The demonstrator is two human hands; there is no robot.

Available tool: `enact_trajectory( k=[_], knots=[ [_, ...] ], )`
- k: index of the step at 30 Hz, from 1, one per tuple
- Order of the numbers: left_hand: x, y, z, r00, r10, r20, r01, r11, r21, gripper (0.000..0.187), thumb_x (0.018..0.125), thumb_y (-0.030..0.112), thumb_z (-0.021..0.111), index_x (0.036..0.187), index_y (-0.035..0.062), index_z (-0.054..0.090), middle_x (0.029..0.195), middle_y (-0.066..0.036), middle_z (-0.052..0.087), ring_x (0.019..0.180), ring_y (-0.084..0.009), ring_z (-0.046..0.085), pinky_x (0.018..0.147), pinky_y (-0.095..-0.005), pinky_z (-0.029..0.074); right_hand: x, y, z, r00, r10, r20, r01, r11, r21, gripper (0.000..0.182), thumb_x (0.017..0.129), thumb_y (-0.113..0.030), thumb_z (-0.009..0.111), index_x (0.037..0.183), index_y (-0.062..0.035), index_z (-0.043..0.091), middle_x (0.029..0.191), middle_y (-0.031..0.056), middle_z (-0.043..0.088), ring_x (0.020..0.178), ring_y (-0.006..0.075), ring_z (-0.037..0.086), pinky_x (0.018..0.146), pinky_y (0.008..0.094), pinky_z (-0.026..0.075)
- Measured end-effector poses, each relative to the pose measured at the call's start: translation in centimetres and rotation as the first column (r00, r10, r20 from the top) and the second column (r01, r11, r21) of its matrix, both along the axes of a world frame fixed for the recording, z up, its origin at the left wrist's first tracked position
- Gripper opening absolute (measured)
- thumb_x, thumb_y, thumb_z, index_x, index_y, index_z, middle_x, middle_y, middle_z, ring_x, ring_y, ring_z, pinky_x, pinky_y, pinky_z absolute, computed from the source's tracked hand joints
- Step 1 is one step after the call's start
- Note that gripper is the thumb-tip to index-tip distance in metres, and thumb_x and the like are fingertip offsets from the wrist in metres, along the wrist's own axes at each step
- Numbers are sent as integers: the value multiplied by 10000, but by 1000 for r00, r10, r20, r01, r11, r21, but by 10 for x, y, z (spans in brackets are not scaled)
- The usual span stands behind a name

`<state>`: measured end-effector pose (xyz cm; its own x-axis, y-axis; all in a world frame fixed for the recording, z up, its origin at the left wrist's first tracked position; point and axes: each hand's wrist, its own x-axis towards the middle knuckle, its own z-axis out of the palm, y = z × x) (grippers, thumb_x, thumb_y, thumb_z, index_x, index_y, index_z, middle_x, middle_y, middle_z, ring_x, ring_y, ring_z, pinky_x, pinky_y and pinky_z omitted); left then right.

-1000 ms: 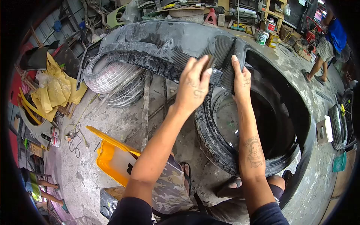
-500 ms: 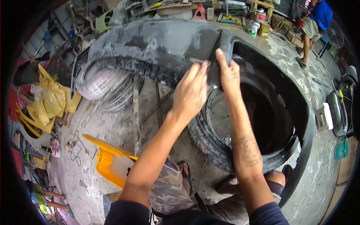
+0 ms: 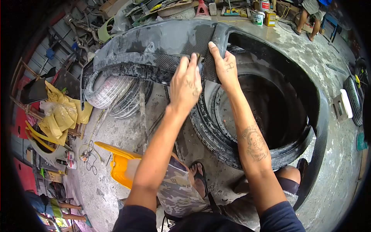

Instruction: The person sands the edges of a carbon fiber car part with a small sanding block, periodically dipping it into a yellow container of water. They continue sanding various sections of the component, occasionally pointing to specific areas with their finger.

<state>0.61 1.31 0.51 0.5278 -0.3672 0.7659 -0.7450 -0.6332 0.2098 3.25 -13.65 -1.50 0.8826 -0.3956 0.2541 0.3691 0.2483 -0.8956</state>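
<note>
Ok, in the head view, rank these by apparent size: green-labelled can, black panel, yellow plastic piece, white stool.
Largest to smallest:
Black panel
Yellow plastic piece
White stool
Green-labelled can

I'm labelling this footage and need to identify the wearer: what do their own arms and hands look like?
Both hands are bare, without gloves. The left hand has small dark ink marks on its back; the right hand has an H-like one. A larger line tattoo marks the right forearm. The dark navy sleeves are short.
</note>
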Motion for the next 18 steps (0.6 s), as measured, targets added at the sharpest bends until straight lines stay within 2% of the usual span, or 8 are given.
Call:
enact_trajectory(
  k=[4, 7, 9, 11, 12, 13, 16, 18],
  knots=[
    [-13, 10, -8, 999, -38, 27, 37, 999, 37, 376, 968, 9, 586, 1336, -64, 590, 990, -216, 551, 789, -397, 629, 707, -448, 526, 6, 11, 1, 984, -145, 100, 142, 989, 35, 460, 972, -404, 719, 880, 46, 709, 729, -8, 636, 678, 83, 514, 623, 296, 444],
    [6, 4, 1, 1000, 19, 7, -19, 999, 45, 375, 977, 22, 574, 1337, -82, 580, 988, -214, 553, 795, -402, 623, 701, -461, 520, 4, 1, -2, 998, -59, -38, 58, 997, -48, 468, 972, -407, 718, 921, 58, 721, 778, 15, 671, 732, 91, 550, 693, 297, 479],
    [-12, 2, -7, 1000, 11, 5, -11, 1000, 11, 372, 980, 31, 575, 1334, -82, 585, 973, -214, 551, 789, -394, 624, 697, -442, 519, -1, 4, 3, 999, -3, 35, 2, 1000, 29, 466, 970, -407, 718, 920, 57, 719, 774, 16, 668, 733, 91, 550, 693, 301, 480],
    [-24, 7, -12, 999, -15, -36, 15, 1000, -1, 365, 980, 33, 581, 1326, -83, 590, 964, -211, 548, 785, -384, 625, 695, -430, 519, 0, 7, 4, 990, -120, 77, 123, 992, -38, 459, 971, -404, 718, 910, 51, 714, 739, -5, 646, 686, 80, 524, 628, 293, 449],
    [-13, 10, -10, 998, -50, 24, 50, 999, 22, 357, 979, 23, 579, 1319, -87, 592, 958, -208, 544, 774, -373, 616, 688, -426, 516, 10, 11, -3, 988, -119, 101, 114, 992, 53, 451, 973, -399, 717, 911, 48, 715, 733, -8, 640, 685, 77, 519, 623, 294, 445],
    [-6, 9, -2, 998, -65, 7, 65, 997, 29, 357, 979, 14, 574, 1320, -89, 591, 954, -210, 540, 767, -376, 603, 689, -430, 510, 9, 8, 0, 988, -123, 97, 118, 991, 58, 451, 973, -399, 717, 911, 48, 715, 733, -8, 640, 685, 77, 519, 623, 294, 445],
    [2, 2, 2, 999, -52, 2, 52, 998, -25, 362, 973, 8, 573, 1320, -92, 592, 947, -213, 535, 782, -381, 598, 699, -439, 504, 4, 0, -4, 1000, -24, -19, 24, 999, -24, 467, 964, -403, 725, 927, 63, 723, 800, 44, 702, 748, 100, 582, 717, 306, 495],
    [-23, 2, -6, 999, -17, -42, 16, 1000, -9, 369, 969, 2, 574, 1326, -88, 594, 972, -228, 550, 817, -388, 619, 730, -442, 517, 6, 6, -3, 994, -90, 69, 91, 996, -19, 463, 959, -403, 731, 888, 54, 716, 760, 33, 685, 701, 91, 565, 662, 302, 472]
  ],
)
